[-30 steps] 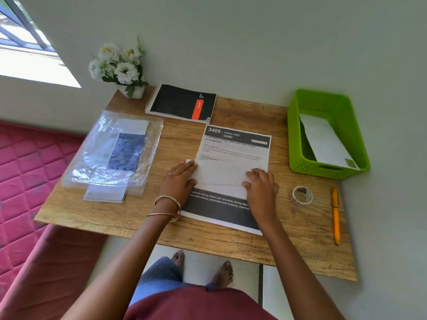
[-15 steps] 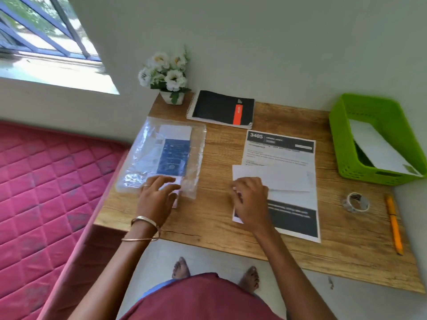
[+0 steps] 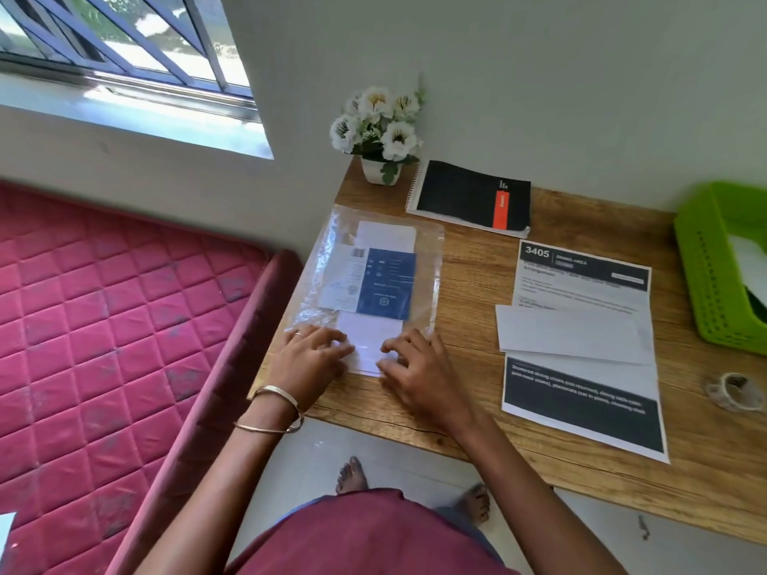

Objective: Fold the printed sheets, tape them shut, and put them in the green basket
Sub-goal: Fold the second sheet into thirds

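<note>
Both hands, left and right, rest loose-fingered on the bag's near end, its long axis running away from them.

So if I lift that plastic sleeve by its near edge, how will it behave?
The plastic sleeve is thin, crinkled and glossy, so it will probably sag and feel slippery. It looks light. The papers inside may slide toward whichever end hangs lower.

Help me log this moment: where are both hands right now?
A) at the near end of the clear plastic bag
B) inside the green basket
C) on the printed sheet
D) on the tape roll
A: the left hand and right hand both rest at the near edge of the clear plastic bag, away from the printed sheet.
</note>
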A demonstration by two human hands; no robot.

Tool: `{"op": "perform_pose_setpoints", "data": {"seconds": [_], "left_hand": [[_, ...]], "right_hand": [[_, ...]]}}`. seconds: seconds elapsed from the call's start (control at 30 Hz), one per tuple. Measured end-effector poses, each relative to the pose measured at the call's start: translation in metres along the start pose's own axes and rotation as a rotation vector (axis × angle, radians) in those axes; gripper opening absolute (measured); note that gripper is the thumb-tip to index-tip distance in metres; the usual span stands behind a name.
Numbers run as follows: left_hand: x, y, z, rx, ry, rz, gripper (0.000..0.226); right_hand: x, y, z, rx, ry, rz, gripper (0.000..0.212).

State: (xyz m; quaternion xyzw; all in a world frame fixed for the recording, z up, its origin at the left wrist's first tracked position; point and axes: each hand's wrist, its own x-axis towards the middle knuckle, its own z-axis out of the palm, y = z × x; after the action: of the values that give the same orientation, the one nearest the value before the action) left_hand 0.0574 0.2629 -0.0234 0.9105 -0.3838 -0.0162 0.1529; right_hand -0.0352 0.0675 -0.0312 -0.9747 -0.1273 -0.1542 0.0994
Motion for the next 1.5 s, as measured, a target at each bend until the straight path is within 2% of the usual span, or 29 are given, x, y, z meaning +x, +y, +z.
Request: {"op": "perform_pose_setpoints", "data": {"seconds": [0.33, 0.43, 0.57, 0.67, 0.83, 0.93, 1.0, 1.03, 1.3, 1.5], "left_hand": [[0.004, -0.014, 0.002, 0.125, 0.026, 0.225, 0.028], [0.002, -0.017, 0.005, 0.115, 0.083, 0.263, 0.026], [0.001, -0.02, 0.013, 0.074, 0.178, 0.332, 0.012], [0.002, -0.019, 0.014, 0.08, 0.229, 0.346, 0.007], [-0.001, -0.006, 0.001, -0.083, 0.322, 0.165, 0.004], [-0.005, -0.011, -0.004, -0.126, 0.222, 0.077, 0.039], [-0.009, -0.016, -0.002, -0.114, 0.149, 0.032, 0.068], [-0.011, -0.018, 0.0, -0.105, 0.117, 0.004, 0.074], [0.0, -0.01, 0.009, -0.057, 0.025, -0.203, 0.057], [0.008, -0.003, 0.007, -0.038, 0.002, -0.293, 0.052]], "right_hand": [[0.005, -0.004, 0.003, -0.05, -0.017, -0.107, 0.011], [0.006, -0.004, 0.007, -0.092, 0.012, -0.157, 0.008], [0.004, -0.002, 0.01, -0.192, -0.004, -0.241, 0.019], [0.002, -0.003, 0.004, -0.096, 0.018, -0.164, 0.019], [-0.004, -0.004, -0.008, 0.197, 0.141, 0.123, 0.018], [-0.002, -0.004, -0.017, 0.408, 0.234, 0.273, 0.016], [0.001, -0.004, -0.024, 0.498, 0.266, 0.319, 0.017], [0.003, -0.004, -0.028, 0.53, 0.274, 0.332, 0.018], [0.005, -0.005, -0.052, 0.618, 0.136, 0.248, 0.019], [0.021, -0.009, -0.102, 0.845, 0.14, 0.178, 0.012]]}}
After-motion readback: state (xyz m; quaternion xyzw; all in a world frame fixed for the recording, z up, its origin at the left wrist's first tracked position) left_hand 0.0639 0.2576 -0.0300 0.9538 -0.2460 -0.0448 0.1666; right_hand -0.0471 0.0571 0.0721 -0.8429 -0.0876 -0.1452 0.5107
